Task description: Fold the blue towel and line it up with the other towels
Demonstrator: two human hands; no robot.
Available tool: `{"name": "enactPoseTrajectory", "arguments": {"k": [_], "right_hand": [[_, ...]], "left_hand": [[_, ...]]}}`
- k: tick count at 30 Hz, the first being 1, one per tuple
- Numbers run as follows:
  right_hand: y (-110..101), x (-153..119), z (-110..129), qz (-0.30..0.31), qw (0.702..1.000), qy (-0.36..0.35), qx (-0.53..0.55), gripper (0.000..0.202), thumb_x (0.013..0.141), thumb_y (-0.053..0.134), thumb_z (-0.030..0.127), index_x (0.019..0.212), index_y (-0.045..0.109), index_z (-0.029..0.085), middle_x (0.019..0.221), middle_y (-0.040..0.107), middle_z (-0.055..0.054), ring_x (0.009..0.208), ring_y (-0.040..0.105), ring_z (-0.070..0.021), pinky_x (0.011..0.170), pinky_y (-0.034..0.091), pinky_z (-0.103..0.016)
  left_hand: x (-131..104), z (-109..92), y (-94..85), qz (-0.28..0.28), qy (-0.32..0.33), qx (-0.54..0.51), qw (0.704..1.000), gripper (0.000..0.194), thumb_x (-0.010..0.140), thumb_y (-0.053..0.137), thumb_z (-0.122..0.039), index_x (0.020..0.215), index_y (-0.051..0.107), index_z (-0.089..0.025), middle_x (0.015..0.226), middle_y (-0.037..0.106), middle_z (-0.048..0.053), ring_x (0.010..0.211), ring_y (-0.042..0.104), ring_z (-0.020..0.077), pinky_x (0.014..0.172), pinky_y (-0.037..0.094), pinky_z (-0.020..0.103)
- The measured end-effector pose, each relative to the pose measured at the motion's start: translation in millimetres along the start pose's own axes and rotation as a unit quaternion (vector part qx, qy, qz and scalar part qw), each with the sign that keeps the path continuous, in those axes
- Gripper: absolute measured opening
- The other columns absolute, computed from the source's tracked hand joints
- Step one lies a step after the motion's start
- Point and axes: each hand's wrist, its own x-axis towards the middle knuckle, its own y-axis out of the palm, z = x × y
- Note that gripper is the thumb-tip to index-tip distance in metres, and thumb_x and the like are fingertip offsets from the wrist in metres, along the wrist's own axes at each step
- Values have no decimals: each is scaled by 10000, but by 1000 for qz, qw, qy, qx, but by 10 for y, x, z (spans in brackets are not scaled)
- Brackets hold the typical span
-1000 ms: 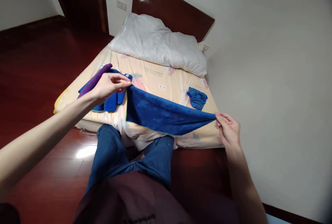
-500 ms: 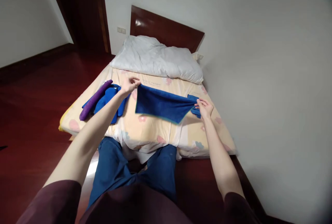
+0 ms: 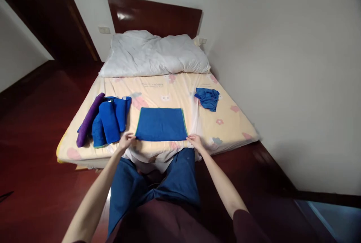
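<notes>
A blue towel (image 3: 161,124) with green edging lies spread flat on the bed, its near edge close to the front of the mattress. At its near left corner, my left hand (image 3: 127,140) pinches the cloth. The near right corner is between the fingers of my right hand (image 3: 195,140). Left of the towel lie several rolled blue towels (image 3: 109,122) and a purple roll (image 3: 90,120). A crumpled blue cloth (image 3: 208,98) rests farther back on the right.
The bed (image 3: 225,130) has a pale yellow sheet with pink prints. A bunched white quilt (image 3: 158,55) lies against the dark wooden headboard (image 3: 158,15). A white wall (image 3: 282,66) runs along the right side.
Both hands have come down and toward me with the towel. It hung in the air, stretched between them, and now lies flat on the sheet. The view has shifted too.
</notes>
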Motion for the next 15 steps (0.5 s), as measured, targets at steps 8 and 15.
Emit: {"name": "enactPoseTrajectory", "arguments": {"k": [8,15], "right_hand": [[26,102,-393,-7,997,71,2,262,646,834,341,779,717,147,669,707,-10,539,538,-103,515,414,-208],[-168,100,-497,24,995,98,-9,265,701,796,365,849,739,152,622,634,22,510,487,-87,494,367,-203]], "left_hand": [[145,548,219,-13,-4,-55,998,511,612,732,-651,812,663,-187,742,707,62,780,697,240,685,536,305],[206,596,78,23,34,-106,994,753,454,714,-826,826,634,-177,710,680,44,684,640,197,608,487,276]]}}
